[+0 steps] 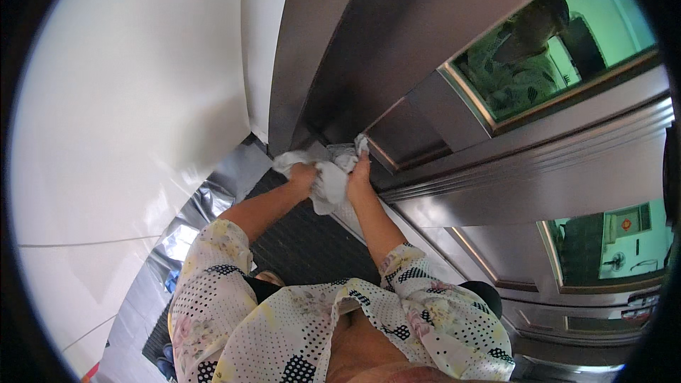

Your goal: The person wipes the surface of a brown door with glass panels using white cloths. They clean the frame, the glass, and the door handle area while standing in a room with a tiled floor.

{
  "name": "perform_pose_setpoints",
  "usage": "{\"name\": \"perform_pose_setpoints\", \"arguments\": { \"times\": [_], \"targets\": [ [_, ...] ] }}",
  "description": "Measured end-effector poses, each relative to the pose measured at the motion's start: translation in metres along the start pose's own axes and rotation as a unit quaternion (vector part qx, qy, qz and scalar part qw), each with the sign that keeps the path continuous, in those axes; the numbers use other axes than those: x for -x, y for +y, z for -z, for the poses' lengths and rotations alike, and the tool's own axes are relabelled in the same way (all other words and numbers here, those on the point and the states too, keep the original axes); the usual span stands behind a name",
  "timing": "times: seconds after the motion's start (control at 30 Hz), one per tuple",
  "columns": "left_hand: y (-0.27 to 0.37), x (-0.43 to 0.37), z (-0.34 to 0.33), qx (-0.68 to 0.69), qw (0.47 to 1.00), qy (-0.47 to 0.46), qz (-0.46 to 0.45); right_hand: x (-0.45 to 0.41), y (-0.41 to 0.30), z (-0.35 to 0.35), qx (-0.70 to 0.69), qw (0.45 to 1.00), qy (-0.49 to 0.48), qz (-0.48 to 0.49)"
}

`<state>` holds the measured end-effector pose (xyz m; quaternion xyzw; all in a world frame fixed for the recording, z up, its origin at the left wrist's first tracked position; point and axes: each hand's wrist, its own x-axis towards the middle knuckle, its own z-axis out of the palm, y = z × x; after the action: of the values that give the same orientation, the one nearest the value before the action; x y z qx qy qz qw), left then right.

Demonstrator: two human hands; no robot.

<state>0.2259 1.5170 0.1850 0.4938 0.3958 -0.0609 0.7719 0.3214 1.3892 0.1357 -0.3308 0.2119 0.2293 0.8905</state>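
Note:
A crumpled white cloth [330,183] hangs between my hands, low in front of a dark brown panelled door [409,127]. My left hand [303,178] is closed around its left part, with a bunched end sticking out beyond the fingers. Gripping the other side, my right hand [360,174] has its thumb up along a fold of cloth beside the door's lower raised panel. Whether that fold touches the door, I cannot tell. The fingers of both hands are partly hidden by the cloth, and it could be one piece or two.
A glossy white tiled wall [143,117] rises on the left. Below me lies a dark ribbed mat [298,234]. Crinkled silver sheeting [181,239] runs along the wall's foot. Reflective green glass [532,58] is set in the door, with another panelled door leaf [500,250] at right.

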Motion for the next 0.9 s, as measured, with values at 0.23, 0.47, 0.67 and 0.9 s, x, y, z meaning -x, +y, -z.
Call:
{"name": "perform_pose_setpoints", "arguments": {
  "times": [0.23,0.47,0.67,0.9],
  "targets": [
    [0.116,0.072,-0.064,-0.200,0.840,-0.100,-0.494,0.118,-0.074,-0.104,0.007,0.978,-0.117,0.173],
    [0.230,0.147,-0.103,-0.161,0.517,0.093,-0.836,0.192,-0.159,-0.174,0.458,0.468,-0.124,0.746],
    [0.218,0.111,-0.125,-0.341,0.556,0.178,-0.737,0.221,-0.216,-0.186,0.703,0.085,-0.166,0.686],
    [0.103,0.008,-0.083,-0.483,0.628,0.085,-0.604,0.170,-0.189,-0.099,0.771,0.039,-0.163,0.615]
  ]
}}
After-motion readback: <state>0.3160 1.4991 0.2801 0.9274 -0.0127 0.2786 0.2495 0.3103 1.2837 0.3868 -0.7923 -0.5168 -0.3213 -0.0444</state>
